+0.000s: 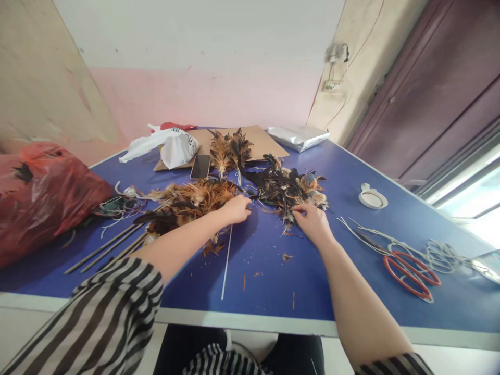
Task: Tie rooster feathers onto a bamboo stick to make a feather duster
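Observation:
My left hand (pixel 236 209) is closed, its fingers curled beside the right edge of a pile of brown feathers (pixel 195 195). Whatever those fingers hold is hidden. My right hand (pixel 313 223) pinches a feather at the near edge of a pile of dark, glossy feathers (pixel 277 185). Behind the piles, two upright tufts, a brown feather bunch (pixel 221 151) and a darker feather bunch (pixel 240 147), lie with their stems toward me. Several thin sticks (pixel 105 249) poke out from under the brown pile at the left.
Red-handled scissors (pixel 410 273) and tangled string (pixel 441 255) lie at right, near a white tape roll (pixel 373 198). A red plastic bag (pixel 47 198) bulges at left. Farther back are a phone (pixel 200 166), a white bag (pixel 177 148), cardboard (pixel 265 143) and a silver packet (pixel 299 137).

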`<state>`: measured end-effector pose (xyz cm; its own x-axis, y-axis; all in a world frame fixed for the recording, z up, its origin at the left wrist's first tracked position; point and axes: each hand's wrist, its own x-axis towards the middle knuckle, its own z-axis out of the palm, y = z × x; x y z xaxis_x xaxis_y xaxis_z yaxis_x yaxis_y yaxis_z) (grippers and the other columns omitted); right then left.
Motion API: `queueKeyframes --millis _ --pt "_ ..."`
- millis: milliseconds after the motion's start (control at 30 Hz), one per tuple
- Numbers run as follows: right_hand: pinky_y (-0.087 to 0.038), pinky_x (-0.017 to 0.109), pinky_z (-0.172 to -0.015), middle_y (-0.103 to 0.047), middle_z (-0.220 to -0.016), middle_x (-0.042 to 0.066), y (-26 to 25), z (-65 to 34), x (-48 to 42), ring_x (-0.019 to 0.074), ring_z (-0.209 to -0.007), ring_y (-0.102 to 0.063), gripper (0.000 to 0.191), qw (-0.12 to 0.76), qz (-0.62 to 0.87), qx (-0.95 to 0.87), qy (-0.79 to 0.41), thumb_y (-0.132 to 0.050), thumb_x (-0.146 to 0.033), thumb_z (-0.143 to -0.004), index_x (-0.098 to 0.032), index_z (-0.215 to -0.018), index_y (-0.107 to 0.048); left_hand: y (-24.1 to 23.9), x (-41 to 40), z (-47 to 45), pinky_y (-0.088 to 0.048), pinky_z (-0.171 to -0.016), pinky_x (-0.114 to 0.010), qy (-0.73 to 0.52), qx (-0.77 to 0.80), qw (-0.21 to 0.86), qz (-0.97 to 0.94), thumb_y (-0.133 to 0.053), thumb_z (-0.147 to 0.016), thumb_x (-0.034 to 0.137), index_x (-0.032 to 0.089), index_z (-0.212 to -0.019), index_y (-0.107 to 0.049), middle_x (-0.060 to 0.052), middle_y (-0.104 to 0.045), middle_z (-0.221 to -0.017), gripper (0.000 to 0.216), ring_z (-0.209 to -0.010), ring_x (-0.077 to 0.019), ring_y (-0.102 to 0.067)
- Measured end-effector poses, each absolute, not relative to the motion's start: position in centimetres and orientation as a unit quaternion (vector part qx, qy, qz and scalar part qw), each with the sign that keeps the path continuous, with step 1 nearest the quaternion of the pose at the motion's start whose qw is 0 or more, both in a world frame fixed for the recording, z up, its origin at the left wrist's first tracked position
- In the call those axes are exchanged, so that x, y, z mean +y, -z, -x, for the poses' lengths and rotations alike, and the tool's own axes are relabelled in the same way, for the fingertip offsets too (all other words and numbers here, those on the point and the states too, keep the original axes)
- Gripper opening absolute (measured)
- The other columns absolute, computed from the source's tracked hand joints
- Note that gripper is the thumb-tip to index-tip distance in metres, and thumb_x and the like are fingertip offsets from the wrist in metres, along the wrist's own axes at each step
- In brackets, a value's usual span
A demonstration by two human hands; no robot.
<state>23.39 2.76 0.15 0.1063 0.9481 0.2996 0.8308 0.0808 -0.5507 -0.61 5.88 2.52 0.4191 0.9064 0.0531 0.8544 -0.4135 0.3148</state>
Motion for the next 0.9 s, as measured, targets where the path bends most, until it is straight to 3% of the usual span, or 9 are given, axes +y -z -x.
queueKeyframes --millis 100,167,267,367,467,600,733,900 --pt "-0.042 0.028 -0.066 -0.067 -0.086 0.003 0.2 -22.5 2.7 0.0197 -0.081 -0.06 0.024 0.281 0.697 -0.658 -0.054 -0.05 -0.038 -0.076 -0.024 -0.085 -0.068 -3.3 7.2 0.1 -0.04 -0.093 -0.03 -0.159 0.545 0.115 -0.815 -0.054 -0.076 0.021 0.013 -0.11 -0.06 -0.013 -0.058 -0.117 0.035 -0.109 -0.0214 -0.053" --pt "-0.042 0.029 -0.066 -0.066 -0.091 0.005 0.3 -21.8 2.7 0.0215 -0.084 -0.059 0.031 0.246 0.709 -0.66 -0.025 -0.051 -0.047 -0.075 -0.024 -0.087 -0.066 -3.7 6.2 -0.5 -0.043 -0.088 -0.027 -0.225 0.519 0.156 -0.809 -0.054 -0.076 0.022 0.013 -0.108 -0.061 -0.01 -0.061 -0.112 0.033 -0.1 -0.0181 -0.057" --pt "-0.041 0.031 -0.065 -0.063 -0.096 0.01 0.2 -20.9 2.8 0.0235 -0.083 -0.059 0.035 0.181 0.728 -0.662 0.003 -0.052 -0.05 -0.073 -0.02 -0.088 -0.066 -3.6 3.4 -1.4 -0.048 -0.07 -0.024 -0.307 0.476 0.312 -0.763 -0.054 -0.076 0.025 0.014 -0.097 -0.065 -0.006 -0.067 -0.086 0.026 -0.074 -0.0131 -0.061" --pt "-0.039 0.028 -0.061 -0.065 -0.085 0.008 0.4 -20.5 3.1 0.0213 -0.076 -0.059 0.022 0.16 0.735 -0.659 -0.021 -0.051 -0.037 -0.074 -0.02 -0.076 -0.066 -2.9 1.4 -1.8 -0.045 -0.054 -0.02 -0.339 0.438 0.459 -0.695 -0.056 -0.076 0.026 0.016 -0.092 -0.066 -0.003 -0.065 -0.073 0.022 -0.062 -0.0098 -0.058" --pt "-0.036 0.025 -0.057 -0.061 -0.065 0.002 0.6 -20.3 3.2 0.017 -0.065 -0.056 0.019 0.24 0.71 -0.656 -0.089 -0.052 -0.034 -0.072 -0.02 -0.064 -0.061 -1.9 0.9 -1.6 -0.043 -0.05 -0.017 -0.365 0.417 0.575 -0.602 -0.059 -0.074 0.021 0.015 -0.087 -0.065 -0.004 -0.066 -0.078 0.015 -0.06 -0.0068 -0.057" --pt "-0.032 0.021 -0.048 -0.048 -0.05 -0.003 0.8 -19.6 3.1 0.0096 -0.049 -0.044 0.022 0.38 0.63 -0.626 -0.259 -0.054 -0.036 -0.069 -0.017 -0.058 -0.054 -0.6 1.0 -1.5 -0.048 -0.056 -0.017 -0.383 0.428 0.674 -0.464 -0.06 -0.074 0.012 0.012 -0.082 -0.063 -0.005 -0.066 -0.081 0.008 -0.061 -0.0058 -0.06" --pt "-0.025 0.018 -0.038 -0.043 -0.043 -0.007 0.9 -19.2 2.9 0.0061 -0.038 -0.035 0.02 0.438 0.589 -0.534 -0.419 -0.059 -0.036 -0.065 -0.017 -0.067 -0.052 0.2 0.9 -1.8 -0.051 -0.06 -0.02 -0.381 0.426 0.699 -0.429 -0.062 -0.074 0.009 0.011 -0.082 -0.062 -0.006 -0.066 -0.078 0.008 -0.063 -0.0081 -0.062" --pt "-0.025 0.017 -0.034 -0.048 -0.039 -0.006 1.0 -19.5 2.9 0.0052 -0.033 -0.035 0.027 0.468 0.567 -0.485 -0.473 -0.066 -0.039 -0.061 -0.018 -0.065 -0.049 0.7 1.1 -1.9 -0.052 -0.061 -0.021 -0.407 0.436 0.67 -0.442 -0.059 -0.075 0.009 0.009 -0.084 -0.062 -0.007 -0.066 -0.079 0.01 -0.063 -0.0093 -0.063"
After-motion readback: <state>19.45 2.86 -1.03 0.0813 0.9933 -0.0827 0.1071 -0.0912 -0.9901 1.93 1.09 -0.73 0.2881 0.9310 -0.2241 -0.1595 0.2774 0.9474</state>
